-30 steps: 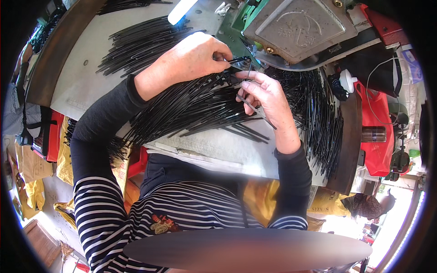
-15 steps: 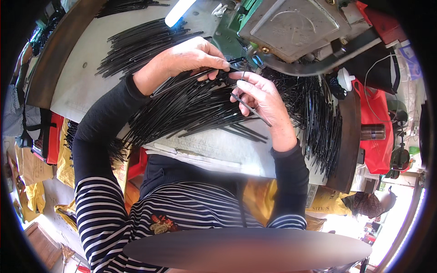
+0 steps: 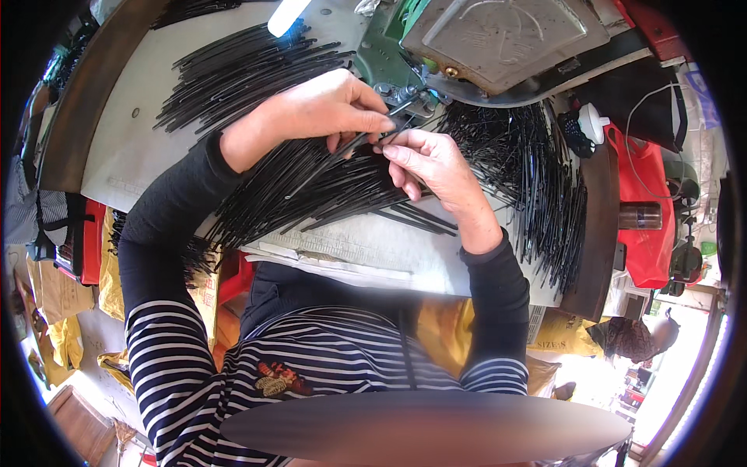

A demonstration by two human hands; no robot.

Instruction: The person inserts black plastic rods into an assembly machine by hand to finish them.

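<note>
My left hand [image 3: 334, 109] pinches a thin black strip [image 3: 315, 173] between thumb and fingers. The strip slants from over the pile up toward the small metal working head [image 3: 412, 100] of a machine. Close beside it, my right hand [image 3: 428, 159] has its thumb and forefinger pressed together near the left fingertips. What they pinch is too small and dark to make out clearly. Beneath both hands lies a loose pile of black strips [image 3: 264, 194], roughly parallel. A second bundle of black strips [image 3: 226, 78] rests beyond my left forearm.
The machine's grey metal cover [image 3: 506, 43] overhangs the table at the far right. A tangled heap of black strips [image 3: 545, 202] fills the table's right side. A lit lamp [image 3: 286, 17] hangs at the top. A raised brown rim [image 3: 78, 101] edges the pale table [image 3: 117, 148].
The strip slanting out of my right hand toward the wrist no longer shows there. My right hand has moved slightly left, its fingertips closer to the left hand's. The view has shifted slightly.
</note>
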